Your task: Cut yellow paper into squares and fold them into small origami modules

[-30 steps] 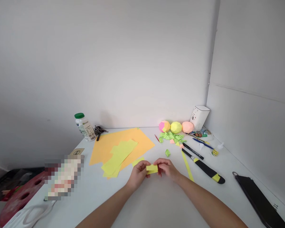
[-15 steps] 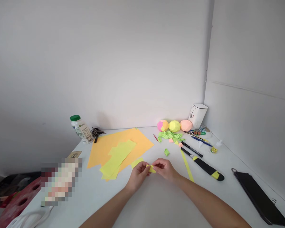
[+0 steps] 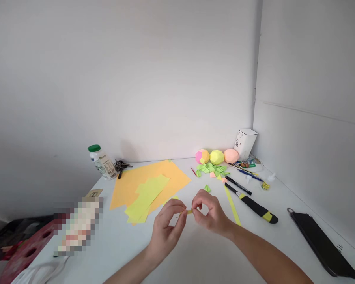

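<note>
Between my fingertips is a small yellow paper piece (image 3: 189, 212), seen nearly edge-on above the table. My left hand (image 3: 169, 225) pinches its left end between thumb and fingers. At the other end, my right hand (image 3: 208, 211) pinches it the same way. Just behind my right hand lies a folded green paper piece (image 3: 207, 188), partly covered by the fingers. Several more green folded pieces (image 3: 211, 168) are heaped farther back. A long yellow paper strip (image 3: 233, 206) lies right of my right hand, by a black and yellow utility knife (image 3: 256, 208).
Yellow paper sheets (image 3: 149, 197) overlap a large orange sheet (image 3: 121, 189) at left. Three faceted paper balls (image 3: 217, 157) line the wall near a white holder (image 3: 246, 142). A bottle (image 3: 103, 163) stands back left; a black marker (image 3: 239, 185) and black case (image 3: 322, 242) lie right.
The yellow paper piece has turned from showing its flat face to nearly edge-on. My left hand has rotated with its fingers raised, and my right hand has lifted slightly.
</note>
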A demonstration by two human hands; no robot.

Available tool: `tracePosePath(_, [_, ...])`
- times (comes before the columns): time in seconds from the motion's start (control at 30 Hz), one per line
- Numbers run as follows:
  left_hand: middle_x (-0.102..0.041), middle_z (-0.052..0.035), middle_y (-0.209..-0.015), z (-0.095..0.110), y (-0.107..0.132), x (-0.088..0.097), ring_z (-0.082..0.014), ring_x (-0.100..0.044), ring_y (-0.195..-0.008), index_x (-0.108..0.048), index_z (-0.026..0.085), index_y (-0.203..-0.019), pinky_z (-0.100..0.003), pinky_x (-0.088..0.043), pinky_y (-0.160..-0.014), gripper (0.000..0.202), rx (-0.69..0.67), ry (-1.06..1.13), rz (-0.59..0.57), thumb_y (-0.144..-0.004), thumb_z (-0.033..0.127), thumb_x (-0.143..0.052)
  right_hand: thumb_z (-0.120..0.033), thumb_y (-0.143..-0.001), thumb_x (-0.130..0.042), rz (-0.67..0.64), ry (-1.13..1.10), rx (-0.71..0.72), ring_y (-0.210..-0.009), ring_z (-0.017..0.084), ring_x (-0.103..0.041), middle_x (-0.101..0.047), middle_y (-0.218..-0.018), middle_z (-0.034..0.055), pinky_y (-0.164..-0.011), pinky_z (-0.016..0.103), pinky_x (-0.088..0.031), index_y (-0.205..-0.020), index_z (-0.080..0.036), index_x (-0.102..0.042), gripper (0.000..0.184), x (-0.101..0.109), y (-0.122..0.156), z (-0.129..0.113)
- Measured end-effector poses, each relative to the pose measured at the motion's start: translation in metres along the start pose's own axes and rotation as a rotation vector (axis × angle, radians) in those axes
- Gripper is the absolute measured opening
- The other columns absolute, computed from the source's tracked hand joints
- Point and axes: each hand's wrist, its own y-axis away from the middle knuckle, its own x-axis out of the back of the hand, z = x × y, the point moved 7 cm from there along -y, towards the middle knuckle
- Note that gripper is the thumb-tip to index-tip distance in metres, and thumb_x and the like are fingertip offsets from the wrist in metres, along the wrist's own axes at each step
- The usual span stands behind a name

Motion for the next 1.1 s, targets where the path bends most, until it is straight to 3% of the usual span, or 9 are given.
tracePosePath(0.2, [-0.059, -0.0050, -0.079, -0.011, 0.001, 0.015, -0.0184, -0.057, -0.077, -0.055, 0.021, -0.080, -0.031, -0.046, -0.069, 0.011, 0.104, 0.065, 0.115, -0.088, 0.027, -0.051, -0.018, -0.074, -0.050, 0.054, 0.010, -0.041, -0.064, 0.015, -0.045, -0.049, -0.067, 0.0006, -0.061, 0.030, -0.041, -0.066, -0.021, -0.046, 0.009, 0.024, -0.001, 0.002])
tracePosePath(0.27, [-0.059, -0.0043, -0.079, -0.012, 0.001, 0.011, -0.0182, -0.057, -0.076, -0.056, 0.021, -0.080, -0.031, -0.046, -0.069, 0.012, 0.115, 0.094, 0.100, -0.088, 0.028, -0.052, -0.022, -0.075, -0.054, 0.038, -0.014, -0.015, -0.074, 0.018, -0.050, -0.053, -0.078, 0.0034, -0.070, 0.033, -0.044, -0.077, -0.021, -0.051, 0.003, 0.021, 0.000, -0.001])
tracePosePath(0.33, [-0.059, -0.0036, -0.078, -0.009, 0.002, 0.005, -0.0177, -0.056, -0.075, -0.056, 0.021, -0.080, -0.031, -0.046, -0.069, 0.011, 0.111, 0.106, 0.072, -0.088, 0.028, -0.051, -0.025, -0.077, -0.057, 0.009, -0.032, 0.020, -0.085, 0.020, -0.052, -0.056, -0.087, 0.0053, -0.078, 0.036, -0.045, -0.086, -0.021, -0.054, 0.011, 0.013, 0.001, -0.005])
tracePosePath(0.43, [-0.058, -0.0034, -0.077, -0.001, -0.001, -0.001, -0.0172, -0.056, -0.075, -0.055, 0.022, -0.080, -0.030, -0.046, -0.068, 0.010, 0.106, 0.077, 0.031, -0.088, 0.025, -0.050, -0.023, -0.082, -0.054, 0.009, -0.035, 0.053, -0.085, 0.020, -0.052, -0.058, -0.079, 0.0041, -0.078, 0.036, -0.045, -0.080, -0.022, -0.055, 0.002, 0.006, 0.003, -0.009])
tracePosePath(0.47, [-0.058, -0.0035, -0.077, 0.002, -0.003, -0.002, -0.0173, -0.056, -0.075, -0.054, 0.022, -0.079, -0.030, -0.046, -0.068, 0.010, 0.106, 0.051, 0.017, -0.088, 0.024, -0.050, -0.022, -0.083, -0.053, 0.017, -0.033, 0.061, -0.085, 0.020, -0.053, -0.058, -0.075, 0.0037, -0.078, 0.037, -0.045, -0.077, -0.022, -0.054, 0.006, 0.006, 0.003, -0.011])
tracePosePath(0.77, [-0.059, -0.0032, -0.072, 0.048, -0.024, 0.001, -0.0205, -0.058, -0.076, -0.055, 0.024, -0.075, -0.035, -0.047, -0.067, 0.013, -0.171, -0.177, -0.026, -0.077, 0.011, -0.053, -0.016, -0.079, -0.054, 0.073, 0.057, 0.154, -0.092, 0.024, -0.054, -0.060, -0.076, 0.0039, -0.086, 0.045, -0.044, -0.078, -0.025, -0.055, 0.009, 0.018, 0.004, -0.034])
tracePosePath(0.93, [-0.059, -0.0021, -0.068, 0.044, -0.016, -0.008, -0.0195, -0.057, -0.071, -0.054, 0.024, -0.075, -0.035, -0.046, -0.066, 0.015, -0.200, -0.174, -0.060, -0.078, 0.009, -0.051, -0.014, -0.077, -0.054, 0.056, 0.057, 0.198, -0.088, 0.023, -0.056, -0.061, -0.074, 0.0031, -0.087, 0.045, -0.044, -0.078, -0.025, -0.056, 0.011, 0.014, 0.006, -0.035])
tracePosePath(1.1, [-0.059, -0.0030, -0.068, 0.038, -0.014, -0.005, -0.0205, -0.058, -0.075, -0.057, 0.023, -0.075, -0.037, -0.047, -0.068, 0.016, -0.203, -0.163, -0.071, -0.077, 0.009, -0.052, -0.011, -0.073, -0.055, 0.025, 0.095, 0.205, -0.082, 0.023, -0.055, -0.060, -0.071, 0.0019, -0.085, 0.046, -0.044, -0.074, -0.025, -0.057, 0.014, 0.013, 0.004, -0.034])
